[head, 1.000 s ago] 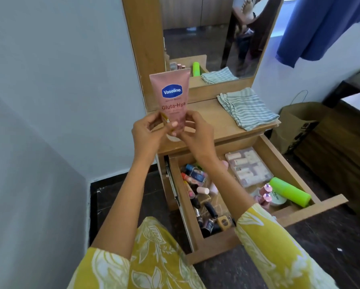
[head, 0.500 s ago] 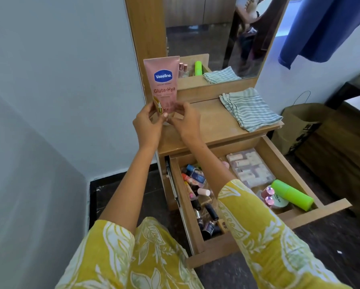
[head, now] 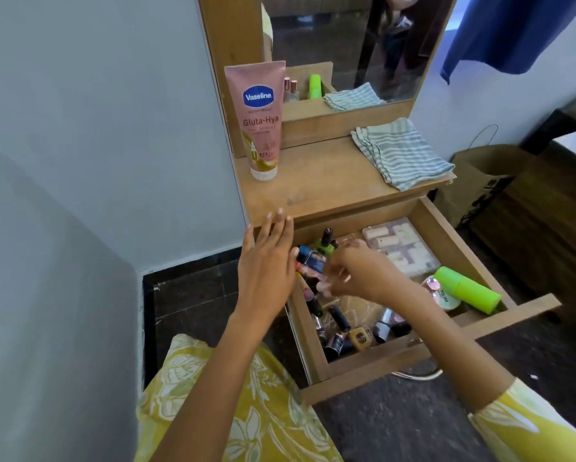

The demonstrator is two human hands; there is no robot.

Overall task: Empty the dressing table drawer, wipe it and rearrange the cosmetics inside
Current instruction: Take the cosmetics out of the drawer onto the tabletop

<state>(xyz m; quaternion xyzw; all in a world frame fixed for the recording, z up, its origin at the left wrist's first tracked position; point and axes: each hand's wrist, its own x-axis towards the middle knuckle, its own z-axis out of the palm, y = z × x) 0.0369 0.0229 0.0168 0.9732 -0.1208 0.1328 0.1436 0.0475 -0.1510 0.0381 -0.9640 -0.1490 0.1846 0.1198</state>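
Pink tube (head: 259, 118) stands on the dresser top (head: 326, 185); both hands over the drawer (head: 440, 228).

The scene is viewed from head height, close, facing forward and down onto the desk (head: 316, 191) and open drawer (head: 446, 235).

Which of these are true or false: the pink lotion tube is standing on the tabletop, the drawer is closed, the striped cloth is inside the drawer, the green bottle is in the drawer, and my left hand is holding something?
1. The pink lotion tube stands cap-down on the tabletop. True.
2. The drawer is closed. False: it is pulled out and full of cosmetics.
3. The striped cloth lies inside the drawer. False: it lies folded on the tabletop.
4. The green bottle lies in the drawer. True.
5. The left hand holds something. False: its fingers are straight and empty; the right hand reaches into the drawer.
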